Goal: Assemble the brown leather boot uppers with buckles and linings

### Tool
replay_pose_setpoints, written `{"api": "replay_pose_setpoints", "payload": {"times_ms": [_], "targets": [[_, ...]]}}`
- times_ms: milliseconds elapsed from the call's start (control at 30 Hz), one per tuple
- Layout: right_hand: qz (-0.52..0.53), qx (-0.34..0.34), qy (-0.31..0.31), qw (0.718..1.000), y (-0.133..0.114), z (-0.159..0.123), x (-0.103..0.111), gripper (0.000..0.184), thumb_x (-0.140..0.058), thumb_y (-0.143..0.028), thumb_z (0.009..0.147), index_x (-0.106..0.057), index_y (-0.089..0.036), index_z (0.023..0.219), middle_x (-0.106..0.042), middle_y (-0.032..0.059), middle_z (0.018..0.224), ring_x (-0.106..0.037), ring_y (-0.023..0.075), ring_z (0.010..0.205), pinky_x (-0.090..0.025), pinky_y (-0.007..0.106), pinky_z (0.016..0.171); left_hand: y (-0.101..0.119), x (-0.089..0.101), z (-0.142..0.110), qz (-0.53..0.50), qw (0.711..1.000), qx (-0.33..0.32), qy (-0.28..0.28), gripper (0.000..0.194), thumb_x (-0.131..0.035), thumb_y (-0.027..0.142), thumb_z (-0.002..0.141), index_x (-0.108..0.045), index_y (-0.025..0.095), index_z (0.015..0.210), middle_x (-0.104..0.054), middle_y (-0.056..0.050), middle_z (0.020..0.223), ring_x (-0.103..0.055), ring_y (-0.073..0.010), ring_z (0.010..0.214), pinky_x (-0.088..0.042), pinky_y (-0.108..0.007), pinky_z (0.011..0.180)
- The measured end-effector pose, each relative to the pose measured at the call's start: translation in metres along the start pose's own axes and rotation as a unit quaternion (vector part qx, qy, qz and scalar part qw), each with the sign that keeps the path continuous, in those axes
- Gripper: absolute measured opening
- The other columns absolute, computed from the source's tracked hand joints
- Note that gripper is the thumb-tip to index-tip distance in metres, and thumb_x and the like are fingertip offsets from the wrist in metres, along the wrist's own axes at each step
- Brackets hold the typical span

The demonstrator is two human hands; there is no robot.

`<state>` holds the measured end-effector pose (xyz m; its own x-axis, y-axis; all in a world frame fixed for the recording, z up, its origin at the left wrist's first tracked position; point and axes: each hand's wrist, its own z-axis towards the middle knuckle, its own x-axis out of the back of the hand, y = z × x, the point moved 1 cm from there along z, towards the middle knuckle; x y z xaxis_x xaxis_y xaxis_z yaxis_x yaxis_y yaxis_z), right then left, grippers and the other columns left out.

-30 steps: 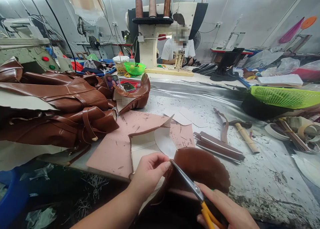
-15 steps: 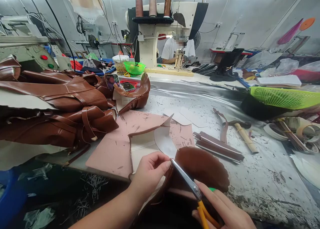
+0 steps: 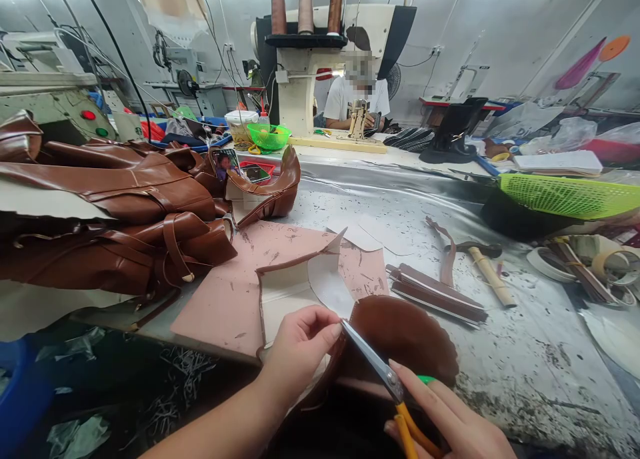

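Note:
A brown leather boot upper [image 3: 400, 335] with a pale lining lies across the table's front edge, partly over a pink board [image 3: 220, 312]. My left hand [image 3: 305, 345] pinches the upper's edge between thumb and forefinger. Orange-handled scissors [image 3: 373, 360] are in my right hand [image 3: 445, 412], their blades pointing up and left. The blade tips meet the edge right at my left fingertips. Whether the tips are parted there is too small to tell. Part of the upper is hidden beneath my left hand.
Brown leather boots [image 3: 110, 225] are heaped at the left. Brown strips [image 3: 435, 293] and a hammer [image 3: 493, 275] lie to the right, near a green mesh basket [image 3: 570, 195]. A sewing machine [image 3: 295, 99] stands behind, with a person [image 3: 335, 102] beyond it.
My hands, the scissors and the boot upper stay almost where they were. Behind the machine, the other person's head and hands have shifted slightly.

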<state>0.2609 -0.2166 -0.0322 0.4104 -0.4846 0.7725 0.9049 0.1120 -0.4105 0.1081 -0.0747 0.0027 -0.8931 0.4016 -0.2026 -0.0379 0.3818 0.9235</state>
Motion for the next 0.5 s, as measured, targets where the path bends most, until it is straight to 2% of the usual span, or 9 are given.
{"api": "replay_pose_setpoints", "payload": {"times_ms": [133,400,500], "targets": [[0.0,-0.003,-0.006,1.0,-0.0025,0.0014,-0.0001,0.042,-0.043,-0.044,0.087,-0.057,-0.022,0.119,-0.063,0.0038,0.075,-0.062,0.0096,0.05,-0.049,0.013,0.046,-0.0008,0.001,-0.0004,0.035,0.999,-0.029,0.002,0.012,-0.068,0.025,0.062,-0.063,0.014,0.064,-0.06,-0.001,0.062,-0.052,-0.0128,0.061,-0.041,-0.023,0.06],[-0.029,0.007,-0.033,0.999,-0.0026,0.0015,0.0022,0.046,-0.039,-0.047,0.088,-0.055,-0.019,0.121,-0.058,0.002,0.066,-0.055,0.009,0.043,-0.042,0.014,0.035,0.0021,0.0001,-0.0015,0.07,0.997,-0.032,0.001,0.01,-0.067,0.023,0.061,-0.062,0.014,0.062,-0.06,-0.001,0.06,-0.054,-0.0139,0.06,-0.043,-0.024,0.06],[-0.03,0.016,-0.019,0.999,-0.0024,0.0008,0.0011,0.043,-0.04,-0.045,0.089,-0.056,-0.019,0.118,-0.061,0.003,0.069,-0.058,0.0096,0.045,-0.045,0.014,0.039,0.0024,-0.001,-0.001,0.067,0.997,-0.032,0.004,0.011,-0.068,0.023,0.06,-0.062,0.014,0.06,-0.059,-0.001,0.059,-0.053,-0.0133,0.059,-0.042,-0.023,0.059]]}}
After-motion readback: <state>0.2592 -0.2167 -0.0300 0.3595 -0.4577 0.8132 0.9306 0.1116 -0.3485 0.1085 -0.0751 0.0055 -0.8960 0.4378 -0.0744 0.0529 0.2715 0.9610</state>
